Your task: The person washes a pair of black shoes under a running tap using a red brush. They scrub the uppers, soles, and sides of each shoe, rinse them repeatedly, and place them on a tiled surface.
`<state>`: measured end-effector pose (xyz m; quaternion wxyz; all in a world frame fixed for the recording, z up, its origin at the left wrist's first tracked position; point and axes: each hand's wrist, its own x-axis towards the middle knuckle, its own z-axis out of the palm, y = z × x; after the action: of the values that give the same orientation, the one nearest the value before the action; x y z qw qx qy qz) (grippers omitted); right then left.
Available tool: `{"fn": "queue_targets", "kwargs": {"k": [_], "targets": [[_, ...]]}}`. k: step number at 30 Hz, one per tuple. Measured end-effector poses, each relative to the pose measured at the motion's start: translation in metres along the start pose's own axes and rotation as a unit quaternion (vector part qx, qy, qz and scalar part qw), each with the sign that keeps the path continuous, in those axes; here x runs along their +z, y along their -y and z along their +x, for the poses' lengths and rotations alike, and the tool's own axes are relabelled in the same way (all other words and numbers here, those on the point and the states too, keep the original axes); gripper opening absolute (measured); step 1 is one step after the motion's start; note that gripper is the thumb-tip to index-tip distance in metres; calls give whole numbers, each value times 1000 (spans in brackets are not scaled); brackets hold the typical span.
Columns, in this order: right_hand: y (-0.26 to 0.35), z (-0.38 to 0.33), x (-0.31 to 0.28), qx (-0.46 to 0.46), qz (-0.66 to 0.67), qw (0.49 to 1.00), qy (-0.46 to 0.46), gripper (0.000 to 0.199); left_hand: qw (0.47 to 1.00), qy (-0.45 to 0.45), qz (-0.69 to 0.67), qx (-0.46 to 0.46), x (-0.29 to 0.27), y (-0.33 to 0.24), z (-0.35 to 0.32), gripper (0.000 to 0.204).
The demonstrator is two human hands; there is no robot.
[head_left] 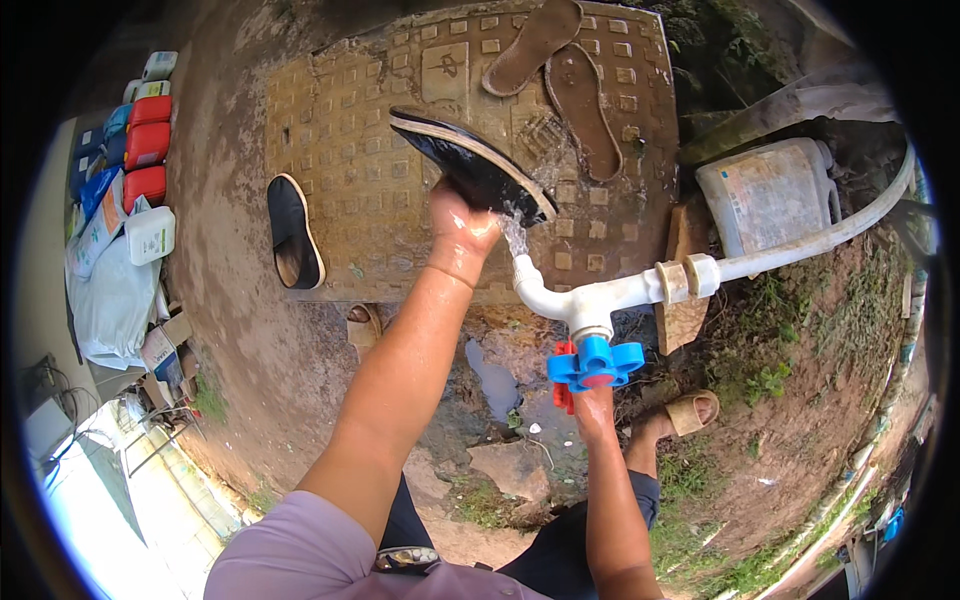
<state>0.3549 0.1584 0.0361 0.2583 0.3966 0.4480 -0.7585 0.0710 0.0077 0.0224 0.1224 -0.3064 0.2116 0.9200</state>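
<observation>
My left hand (462,222) grips a wet black slip-on shoe (470,165) with a pale sole edge, tilted above the slab. Water runs at the shoe's near end from the mouth of a white pipe tap (535,290). A blue tap handle (595,363) hides most of my right hand (595,408). Beside that hand a red plastic piece (563,377) shows, its kind unclear; the fingers are out of sight. The matching black shoe (294,232) lies on the slab's left edge. Two brown insoles (585,110) lie near the slab's far right, one partly over the other.
The wet, studded slab (350,150) lies ahead of me. White pipe (820,240) crosses from the right, near a dirty plastic jug (768,195) and a stone block (685,310). Red jerrycans (148,145) and white sacks (110,300) line the left. A puddle (492,380) lies on the ground.
</observation>
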Motion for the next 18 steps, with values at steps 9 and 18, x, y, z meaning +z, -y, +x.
{"fn": "queue_targets", "kwargs": {"k": [9,18], "targets": [[-14,8,-4,8,13,1000,-17,49,991,86,-64,-86,-24,16,-10,37],[-24,24,-9,-107,-22,992,-61,54,979,114,-157,-69,-46,37,-20,42]]}}
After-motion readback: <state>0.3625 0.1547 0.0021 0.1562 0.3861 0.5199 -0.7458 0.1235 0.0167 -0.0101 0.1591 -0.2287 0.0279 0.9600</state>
